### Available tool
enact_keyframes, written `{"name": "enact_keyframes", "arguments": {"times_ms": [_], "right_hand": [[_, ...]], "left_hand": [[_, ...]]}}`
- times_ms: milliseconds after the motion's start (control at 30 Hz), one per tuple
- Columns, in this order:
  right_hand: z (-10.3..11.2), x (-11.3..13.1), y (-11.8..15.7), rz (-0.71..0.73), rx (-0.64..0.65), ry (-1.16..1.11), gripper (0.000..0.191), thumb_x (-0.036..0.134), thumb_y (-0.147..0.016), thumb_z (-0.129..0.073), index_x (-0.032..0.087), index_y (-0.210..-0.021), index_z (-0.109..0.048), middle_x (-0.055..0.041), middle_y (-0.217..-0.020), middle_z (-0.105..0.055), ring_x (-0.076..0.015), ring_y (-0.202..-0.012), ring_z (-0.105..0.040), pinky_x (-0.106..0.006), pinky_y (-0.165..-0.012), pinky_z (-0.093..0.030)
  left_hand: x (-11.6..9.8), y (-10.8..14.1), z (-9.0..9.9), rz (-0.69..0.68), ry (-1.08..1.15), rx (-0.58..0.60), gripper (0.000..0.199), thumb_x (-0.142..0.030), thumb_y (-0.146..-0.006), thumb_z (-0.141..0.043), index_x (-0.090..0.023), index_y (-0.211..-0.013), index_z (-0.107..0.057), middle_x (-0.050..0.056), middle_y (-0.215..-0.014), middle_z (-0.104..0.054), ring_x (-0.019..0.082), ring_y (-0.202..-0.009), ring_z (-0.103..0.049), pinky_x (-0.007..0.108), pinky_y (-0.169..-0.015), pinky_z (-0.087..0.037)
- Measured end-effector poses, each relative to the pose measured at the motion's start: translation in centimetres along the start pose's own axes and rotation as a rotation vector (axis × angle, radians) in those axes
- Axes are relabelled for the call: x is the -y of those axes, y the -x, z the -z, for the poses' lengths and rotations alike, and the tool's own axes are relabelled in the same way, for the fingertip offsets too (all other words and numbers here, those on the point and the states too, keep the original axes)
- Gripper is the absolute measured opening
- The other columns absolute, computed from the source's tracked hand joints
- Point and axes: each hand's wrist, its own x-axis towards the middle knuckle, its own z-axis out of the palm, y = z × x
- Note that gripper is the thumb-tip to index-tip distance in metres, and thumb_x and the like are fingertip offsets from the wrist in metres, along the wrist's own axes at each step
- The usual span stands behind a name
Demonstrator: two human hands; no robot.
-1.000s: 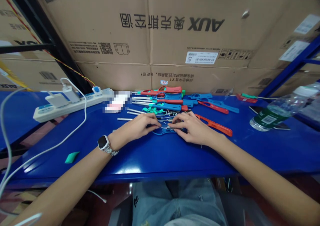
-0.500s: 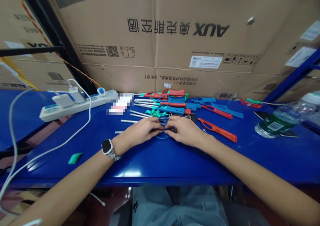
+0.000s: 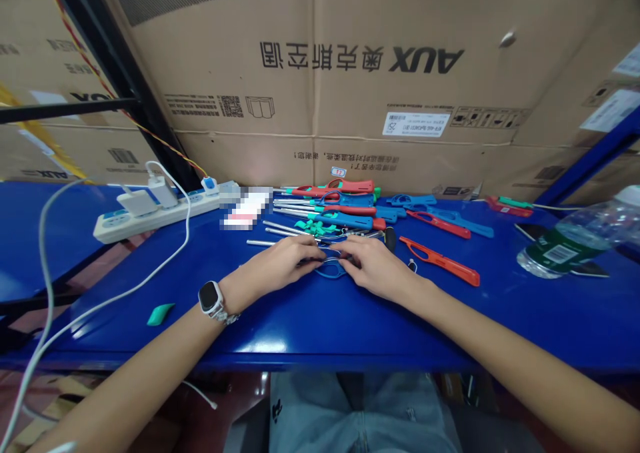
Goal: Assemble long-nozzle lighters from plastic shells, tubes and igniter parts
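On the L, some metal tubes (image 3: 259, 243) are seen on the table (image 3: 300, 333), just beside the L hand (image 3: 285, 263). This hand is narrow, w/ thumb & fingertips almost together; what is pinched cannot be told, as it is hidden by the fingers. Btwn both hands, a thin pale wire (image 3: 330, 251) is seen at a blue handle part (image 3: 331, 271). The R hand (image 3: 373, 263) is also narrow, w/ thumb a bit apart; its hold cannot be confirmed. Prob. the wire is being arranged at the blue part in this step; for the next move, a fine pinch & steady support are called for. Farther R, an orange-red handle part (image 3: 443, 261) is touched by neither hand.
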Motion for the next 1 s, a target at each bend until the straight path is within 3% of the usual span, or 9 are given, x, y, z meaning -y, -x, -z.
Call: {"name": "enact_keyframes", "arguments": {"times_ms": [400, 667, 833, 1000], "right_hand": [[1.2, 0.5, 0.0, 0.08, 0.147, 0.158, 0.025, 0.007, -0.092, -0.054, 0.016, -0.098, -0.077, -0.0102, -0.104, -0.066, -0.0179, -0.078, -0.062, -0.034, -0.075, -0.05], [1.7, 0.4, 0.2, 0.094, 0.2, 0.176, 0.029, 0.007, -0.09, -0.053, 0.015, -0.102, -0.077, -0.0117, -0.106, -0.066, -0.0198, -0.081, -0.064, -0.035, -0.077, -0.052], [2.1, 0.5, -0.3, 0.101, 0.224, 0.217, 0.032, 0.008, -0.091, -0.052, 0.016, -0.105, -0.079, -0.012, -0.102, -0.068, -0.0215, -0.08, -0.066, -0.036, -0.075, -0.051], [2.4, -0.1, -1.7, 0.058, 0.185, 0.088, 0.022, 0.008, -0.086, -0.06, 0.018, -0.091, -0.079, -0.0077, -0.089, -0.074, -0.02, -0.078, -0.066, -0.032, -0.07, -0.049]], "left_hand": [[-0.5, 0.2, -0.7, 0.041, 0.036, -0.045, 0.027, -0.023, -0.105, -0.049, -0.019, -0.119, -0.071, 0.009, -0.106, -0.063, 0.021, -0.095, -0.066, 0.037, -0.086, -0.058], [-0.8, 0.2, -0.1, -0.091, -0.251, 0.011, 0.04, -0.022, -0.109, -0.035, -0.015, -0.107, -0.075, 0.012, -0.104, -0.065, 0.022, -0.089, -0.065, 0.037, -0.082, -0.056], [-1.2, 0.1, 0.1, -0.068, -0.397, 0.091, 0.039, -0.022, -0.108, -0.034, -0.015, -0.112, -0.073, 0.011, -0.105, -0.066, 0.023, -0.095, -0.065, 0.037, -0.088, -0.054], [-1.5, 0.1, -0.2, -0.03, -0.371, 0.06, 0.041, -0.025, -0.109, -0.032, -0.016, -0.11, -0.073, 0.011, -0.104, -0.067, 0.022, -0.093, -0.064, 0.034, -0.084, -0.053]]}}
